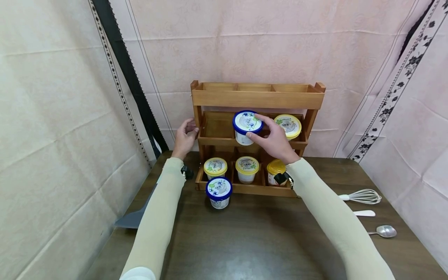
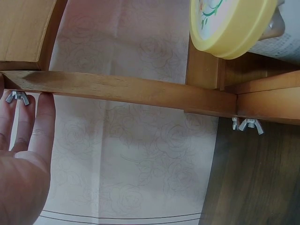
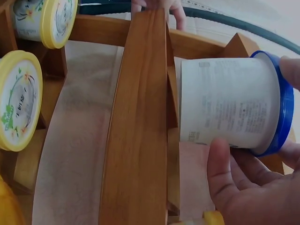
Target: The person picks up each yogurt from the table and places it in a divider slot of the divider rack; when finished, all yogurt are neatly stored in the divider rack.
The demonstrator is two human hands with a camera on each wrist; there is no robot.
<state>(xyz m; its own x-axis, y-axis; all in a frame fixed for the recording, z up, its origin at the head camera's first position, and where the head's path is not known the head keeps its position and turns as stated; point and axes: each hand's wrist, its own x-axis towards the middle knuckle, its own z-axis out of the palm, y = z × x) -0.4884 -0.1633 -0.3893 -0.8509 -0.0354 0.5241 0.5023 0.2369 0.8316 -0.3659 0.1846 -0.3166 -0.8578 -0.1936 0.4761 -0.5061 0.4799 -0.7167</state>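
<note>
My right hand (image 1: 274,142) grips a white tub with a blue lid (image 1: 245,138), thumb and fingers around it. In the head view the tub is in front of the middle tier, left of a yellow-lidded tub (image 1: 288,125) there. The right wrist view shows its printed white side (image 3: 225,101) tipped sideways by that camera's angle. My left hand (image 1: 184,138) holds the left post of the wooden shelf (image 1: 257,99); its fingers (image 2: 45,115) meet the post beside a wing nut, and their tips are partly hidden.
Yellow-lidded tubs (image 1: 247,167) stand in the bottom tier's compartments. Another blue-lidded tub (image 1: 219,192) is on the table (image 1: 245,233) before the shelf. A whisk (image 1: 364,196), a white handle (image 1: 364,213) and a spoon (image 1: 386,231) lie right. A grey-blue object (image 1: 131,220) is left.
</note>
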